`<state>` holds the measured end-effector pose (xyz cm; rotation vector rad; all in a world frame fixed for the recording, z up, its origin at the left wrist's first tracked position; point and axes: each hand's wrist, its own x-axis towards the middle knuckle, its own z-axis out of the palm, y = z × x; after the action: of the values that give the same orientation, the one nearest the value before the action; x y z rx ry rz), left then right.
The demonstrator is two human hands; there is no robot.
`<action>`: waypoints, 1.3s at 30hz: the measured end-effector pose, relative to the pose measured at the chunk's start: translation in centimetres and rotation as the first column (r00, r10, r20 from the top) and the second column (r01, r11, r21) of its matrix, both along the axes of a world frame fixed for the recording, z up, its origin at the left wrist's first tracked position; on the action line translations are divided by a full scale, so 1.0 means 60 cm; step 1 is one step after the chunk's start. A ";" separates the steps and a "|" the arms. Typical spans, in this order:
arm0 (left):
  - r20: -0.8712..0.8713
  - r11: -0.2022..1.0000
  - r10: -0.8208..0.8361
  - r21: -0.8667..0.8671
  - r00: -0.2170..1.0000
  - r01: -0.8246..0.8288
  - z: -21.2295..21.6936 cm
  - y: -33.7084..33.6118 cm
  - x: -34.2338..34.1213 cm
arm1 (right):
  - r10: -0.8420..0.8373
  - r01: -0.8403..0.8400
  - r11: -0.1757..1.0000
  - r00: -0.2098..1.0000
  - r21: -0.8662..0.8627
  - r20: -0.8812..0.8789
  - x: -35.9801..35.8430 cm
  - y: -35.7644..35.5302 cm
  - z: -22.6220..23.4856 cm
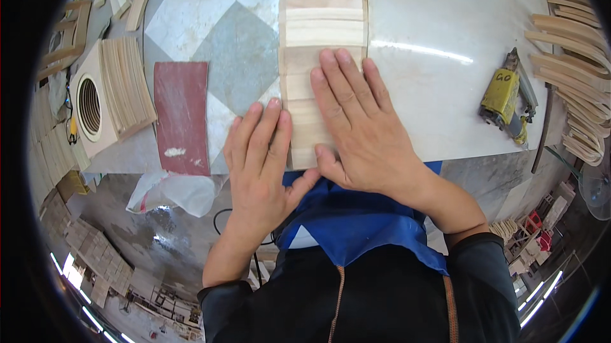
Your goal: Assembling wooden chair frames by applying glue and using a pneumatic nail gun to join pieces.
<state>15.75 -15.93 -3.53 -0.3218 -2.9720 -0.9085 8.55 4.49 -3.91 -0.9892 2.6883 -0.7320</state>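
A row of pale wooden pieces [326,28], laid edge to edge between two thin side strips, runs from the table's near edge to the far side. My right hand [363,130] lies flat across these pieces, fingers stretched forward and thumb out to the left. At their left border rests my left hand [258,165], palm down with its fingers extended over the table edge and its thumb pointing toward the right thumb. Neither hand grips anything. The palms hide part of the near pieces.
Left of my hands lies a reddish-brown sheet, like sandpaper [181,114]. Stacked wooden panels with a round hole [118,91] stand farther left. A yellow handheld tool, like a nail gun [501,96], lies at right, near stacked curved wooden parts [569,69]. A plastic bag [175,193] hangs below.
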 end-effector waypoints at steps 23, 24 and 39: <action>0.031 0.999 0.031 0.008 0.999 -0.031 0.004 -0.002 -0.014 | 0.019 -0.022 0.998 0.998 0.054 0.063 -0.006 0.000 0.010; 0.027 0.999 0.037 -0.016 0.999 -0.036 0.001 0.001 -0.012 | 0.017 -0.021 0.998 0.998 0.056 0.064 -0.007 0.000 0.011; 0.130 0.984 -0.044 -0.166 0.991 0.066 0.015 0.006 -0.068 | 0.010 -0.009 1.000 1.000 -0.009 0.019 -0.001 0.000 0.002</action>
<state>11.66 -15.55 -2.64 -0.3651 -3.1805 -0.7047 8.47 4.52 -3.76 -0.9911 2.6646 -0.7481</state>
